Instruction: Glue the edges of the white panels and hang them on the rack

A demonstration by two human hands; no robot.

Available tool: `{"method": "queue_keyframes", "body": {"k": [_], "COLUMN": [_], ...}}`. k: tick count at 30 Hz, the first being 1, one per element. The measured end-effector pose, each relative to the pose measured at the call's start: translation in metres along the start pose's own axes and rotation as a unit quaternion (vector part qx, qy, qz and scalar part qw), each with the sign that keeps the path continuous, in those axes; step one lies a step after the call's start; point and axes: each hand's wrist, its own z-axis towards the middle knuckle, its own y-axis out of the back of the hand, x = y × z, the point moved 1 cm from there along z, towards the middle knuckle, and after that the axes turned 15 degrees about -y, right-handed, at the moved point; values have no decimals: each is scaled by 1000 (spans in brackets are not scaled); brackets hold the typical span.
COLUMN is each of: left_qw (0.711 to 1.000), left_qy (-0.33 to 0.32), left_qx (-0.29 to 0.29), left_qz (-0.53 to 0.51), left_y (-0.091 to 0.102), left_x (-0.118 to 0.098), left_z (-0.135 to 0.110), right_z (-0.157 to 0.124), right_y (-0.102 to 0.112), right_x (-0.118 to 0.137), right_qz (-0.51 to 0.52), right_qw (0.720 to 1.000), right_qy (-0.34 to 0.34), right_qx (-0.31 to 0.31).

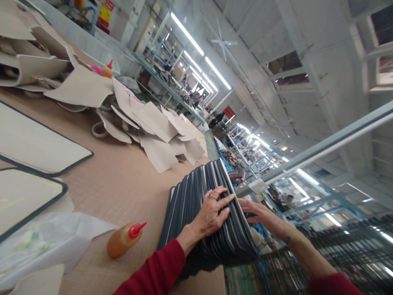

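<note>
A thick row of dark-edged flat panels (190,196) stands on edge at the table's right side, with a few pale edges among the dark ones. My left hand (211,209), a ring on one finger, lies across the top edges with its fingers spread. At the row's right end is my right hand (260,215), fingers stretched toward the pale outer face of the last panel; whether they touch it I cannot tell. Left of the row, a squeeze bottle (124,241) of amber liquid with a red nozzle leans on the brown tabletop (123,184).
Beige cut pieces (159,127) lie heaped along the far side. Pale panels with dark borders (39,139) are at the left, above a crumpled white plastic bag (61,237). Another red-tipped bottle (107,70) stands behind the heap. A metal rail (322,143) crosses at right.
</note>
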Motion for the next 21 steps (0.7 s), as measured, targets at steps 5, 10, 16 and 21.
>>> {"method": "queue_keyframes", "body": {"k": [5, 10, 16, 21], "left_qw": [1000, 999, 998, 997], "left_qy": [8, 23, 29, 28], "left_qx": [-13, 13, 23, -6], "left_qz": [-8, -34, -59, -72], "left_y": [0, 4, 7, 11], "left_x": [0, -1, -3, -9], "left_z": [-2, -3, -1, -9], "right_z": [18, 40, 46, 46], "right_y": [4, -1, -9, -19], "right_x": [-28, -61, -75, -75], "right_qz": [-18, 0, 27, 52], "right_qw": [992, 974, 962, 947], "right_qy": [76, 119, 137, 133], "right_qx": [-104, -192, -235, -288]}}
